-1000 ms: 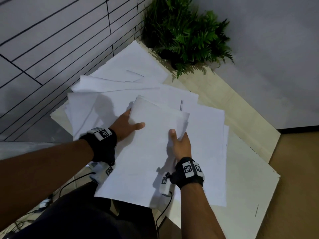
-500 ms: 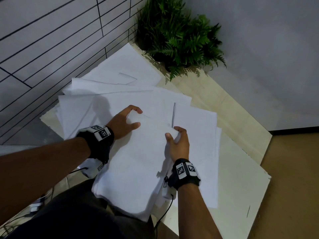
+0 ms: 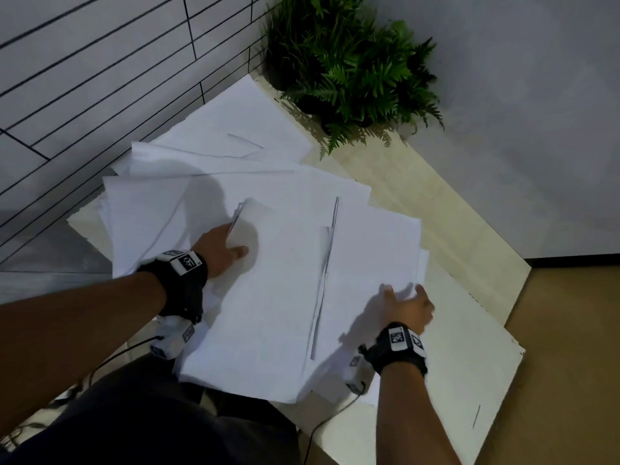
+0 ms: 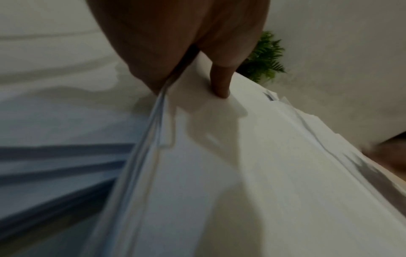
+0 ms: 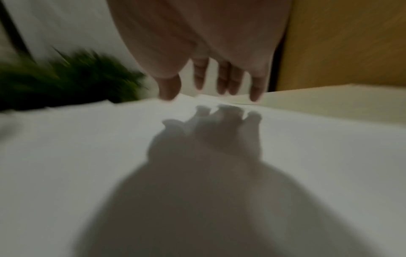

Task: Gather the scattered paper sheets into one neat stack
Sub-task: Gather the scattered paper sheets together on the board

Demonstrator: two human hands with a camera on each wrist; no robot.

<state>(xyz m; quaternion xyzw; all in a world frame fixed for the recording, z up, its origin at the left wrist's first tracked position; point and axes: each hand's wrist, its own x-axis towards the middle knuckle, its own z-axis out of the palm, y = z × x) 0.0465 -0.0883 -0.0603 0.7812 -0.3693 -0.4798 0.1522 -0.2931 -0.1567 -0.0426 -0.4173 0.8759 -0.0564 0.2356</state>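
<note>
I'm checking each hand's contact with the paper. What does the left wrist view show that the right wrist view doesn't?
Left wrist only: the left hand pinching the gathered sheets, thumb on top, fingers hidden underneath, layered edges visible.

Right wrist only: the right hand open, fingers spread above a loose sheet, its shadow on the paper, holding nothing.

Both: white paper, the green plant and pale wall.

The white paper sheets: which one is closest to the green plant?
The far white sheet along the tiled wall, its corner reaching the green fern plant; the other sheets lie nearer the person.
</note>
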